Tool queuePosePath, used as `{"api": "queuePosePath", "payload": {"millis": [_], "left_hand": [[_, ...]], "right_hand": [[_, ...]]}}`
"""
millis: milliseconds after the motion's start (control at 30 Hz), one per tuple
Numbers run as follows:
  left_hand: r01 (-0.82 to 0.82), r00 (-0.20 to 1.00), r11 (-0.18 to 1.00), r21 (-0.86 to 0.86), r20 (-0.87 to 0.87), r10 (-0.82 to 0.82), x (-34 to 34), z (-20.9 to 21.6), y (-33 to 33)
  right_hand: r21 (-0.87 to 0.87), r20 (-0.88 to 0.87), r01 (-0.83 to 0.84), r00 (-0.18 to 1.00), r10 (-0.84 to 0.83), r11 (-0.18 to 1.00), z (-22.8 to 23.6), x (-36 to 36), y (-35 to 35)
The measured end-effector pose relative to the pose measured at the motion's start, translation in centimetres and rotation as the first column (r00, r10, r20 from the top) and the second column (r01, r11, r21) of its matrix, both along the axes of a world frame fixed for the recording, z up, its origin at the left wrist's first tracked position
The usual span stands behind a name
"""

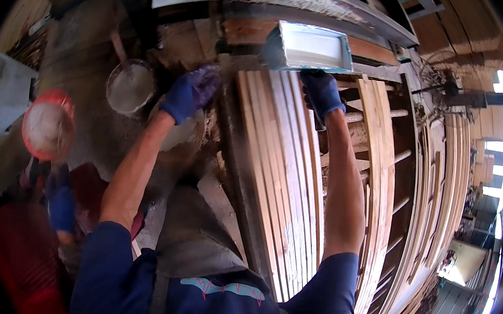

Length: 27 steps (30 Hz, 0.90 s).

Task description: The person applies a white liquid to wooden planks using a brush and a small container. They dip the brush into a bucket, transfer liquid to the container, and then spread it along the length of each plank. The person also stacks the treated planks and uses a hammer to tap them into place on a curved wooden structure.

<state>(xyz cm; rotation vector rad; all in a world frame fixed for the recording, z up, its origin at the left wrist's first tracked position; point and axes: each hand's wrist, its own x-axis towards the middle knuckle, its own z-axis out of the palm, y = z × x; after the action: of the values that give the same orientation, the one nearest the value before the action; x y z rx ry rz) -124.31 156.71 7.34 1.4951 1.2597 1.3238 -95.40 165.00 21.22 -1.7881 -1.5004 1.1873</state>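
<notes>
Your right grip (321,95) meets the tray (278,46), upper centre; its hold and your left grip's (191,92) are unclear. The tray is likely stiff, slippery: take its sides.

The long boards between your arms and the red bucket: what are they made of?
The long boards look like wood, tan and streaky; their white shine could be paint or sunlight. The red bucket is probably plastic: bright red, with a smooth-looking, rounded rim.

Two wearer's hands (192,92) (324,94), one white-lined box (313,47)
</notes>
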Motion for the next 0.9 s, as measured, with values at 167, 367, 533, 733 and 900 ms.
{"api": "queuePosePath", "payload": {"millis": [167,367,533,733,900], "left_hand": [[0.023,0.833,0.991,0.135,-0.550,0.056,-0.1,3.8,-5.0],[0.164,0.654,0.976,0.142,-0.756,0.000,1.6,4.2,-1.0],[0.242,0.691,0.968,0.064,-0.712,-0.125,3.7,4.1,2.7],[0.278,0.694,0.955,0.102,-0.709,-0.126,7.3,2.9,5.5],[0.275,0.709,0.957,0.094,-0.692,-0.136,8.0,2.6,5.4]], "right_hand": [[-0.016,-0.028,0.039,0.999,-0.039,0.999,-1.1,1.9,-3.5],[0.303,0.299,-0.326,0.925,0.235,0.896,-2.4,14.3,-18.3],[0.025,0.328,-0.185,0.930,0.167,0.982,2.0,22.7,-39.1],[-0.328,0.417,0.399,0.874,-0.248,0.856,5.2,26.6,-54.9],[-0.231,0.405,0.502,0.828,-0.387,0.833,3.4,27.6,-57.4]]}}
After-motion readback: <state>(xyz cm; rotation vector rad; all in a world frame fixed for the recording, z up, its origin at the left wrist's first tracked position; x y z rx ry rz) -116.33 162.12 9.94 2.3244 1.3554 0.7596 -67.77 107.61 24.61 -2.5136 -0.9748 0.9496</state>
